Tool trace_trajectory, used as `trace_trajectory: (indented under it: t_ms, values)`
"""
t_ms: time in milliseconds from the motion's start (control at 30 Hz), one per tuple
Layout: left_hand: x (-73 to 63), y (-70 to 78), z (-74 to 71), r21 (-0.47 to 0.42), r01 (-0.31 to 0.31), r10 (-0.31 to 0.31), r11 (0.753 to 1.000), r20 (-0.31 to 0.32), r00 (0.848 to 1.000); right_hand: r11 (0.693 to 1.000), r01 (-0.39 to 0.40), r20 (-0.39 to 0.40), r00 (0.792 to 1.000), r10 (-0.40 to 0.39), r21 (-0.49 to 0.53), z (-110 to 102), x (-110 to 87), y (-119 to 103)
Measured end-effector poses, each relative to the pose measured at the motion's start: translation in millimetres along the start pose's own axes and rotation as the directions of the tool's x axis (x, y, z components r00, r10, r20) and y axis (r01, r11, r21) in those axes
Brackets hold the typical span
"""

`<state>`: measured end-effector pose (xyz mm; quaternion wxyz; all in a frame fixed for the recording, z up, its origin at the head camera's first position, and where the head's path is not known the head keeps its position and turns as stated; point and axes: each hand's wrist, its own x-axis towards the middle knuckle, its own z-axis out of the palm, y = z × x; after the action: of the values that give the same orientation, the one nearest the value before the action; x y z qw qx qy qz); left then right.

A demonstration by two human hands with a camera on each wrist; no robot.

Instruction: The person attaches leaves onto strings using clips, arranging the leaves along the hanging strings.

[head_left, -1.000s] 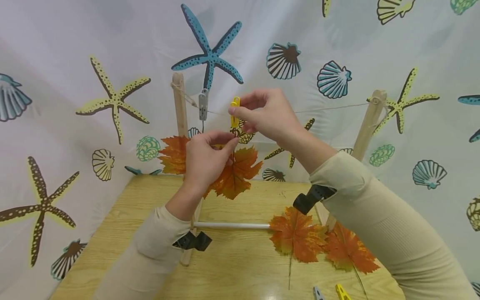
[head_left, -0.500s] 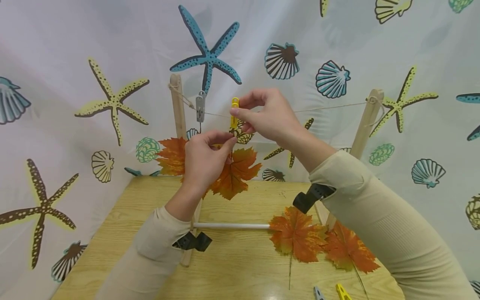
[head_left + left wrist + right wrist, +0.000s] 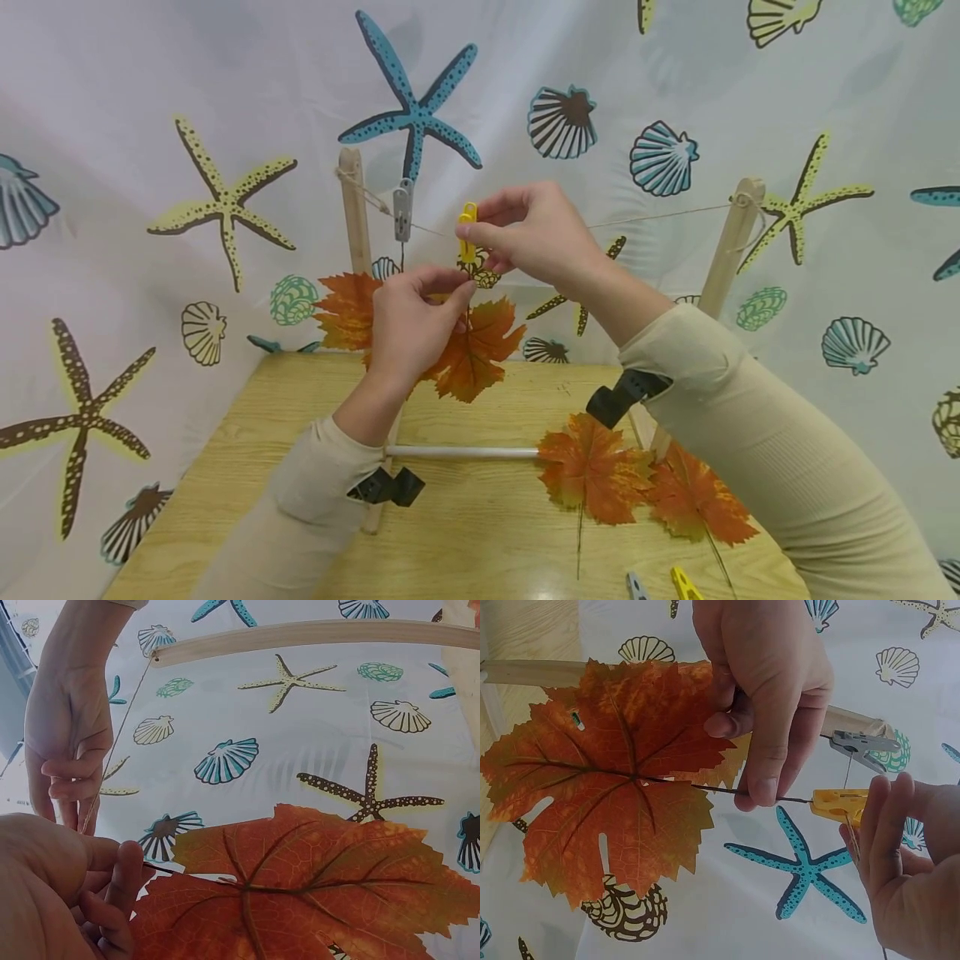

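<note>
My left hand (image 3: 420, 321) pinches the thin dark stem of an orange maple leaf (image 3: 480, 350), which hangs below the fingers. In the right wrist view that leaf (image 3: 622, 776) spreads out to the left of the pinching hand. Just above, my right hand (image 3: 536, 229) holds a yellow clothespin (image 3: 468, 237) between thumb and fingers. The stem's tip meets the clothespin's jaws in the right wrist view, and the string runs right at the clothespin. To the left, a grey clothespin (image 3: 402, 212) on the string (image 3: 652, 218) holds the stem of another maple leaf (image 3: 345, 312), partly hidden behind my left hand.
Two wooden posts (image 3: 731, 250) carry the string, with a white rod (image 3: 465, 452) low between them. On the wooden table (image 3: 465, 533) lie two more maple leaves (image 3: 592, 475), a grey clothespin (image 3: 636, 586) and a yellow one at the front. A patterned curtain hangs behind.
The yellow clothespin, both hands and the leaf have dipped slightly in the head view. Both hands keep their grips. The things on the table have not moved.
</note>
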<state>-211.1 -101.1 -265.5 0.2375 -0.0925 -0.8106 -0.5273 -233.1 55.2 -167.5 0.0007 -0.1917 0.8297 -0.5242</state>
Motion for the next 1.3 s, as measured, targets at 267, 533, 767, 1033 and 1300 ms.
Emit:
trace_trajectory:
  t_ms: [267,533,767,1033,1300]
  values:
    - [-1.0,-1.6,-0.4,0.021,0.006,-0.006,1.0,0.008,1.0,1.0,0.008,0.006,1.0,-0.008,-0.009,1,-0.7,1]
    - [-0.3,-0.7,-0.3,0.026,0.015,-0.015,1.0,0.004,1.0,0.995,0.036,0.012,0.999,-0.035,-0.09,1,-3.3,0]
    - [-0.5,2.2,-0.4,0.016,0.035,-0.035,0.999,0.009,0.999,0.988,0.054,0.005,0.999,-0.054,-0.145,1,-4.6,-2]
    - [1.3,8.9,-0.5,0.028,-0.001,0.002,1.0,-0.022,1.0,0.987,0.03,0.039,0.999,-0.024,-0.157,1,-4.6,-1]
    - [2.2,7.7,-1.6,-0.003,0.022,-0.022,1.0,-0.017,1.0,0.986,0.023,0.063,0.998,-0.013,-0.166,-1,-1.8,-4]
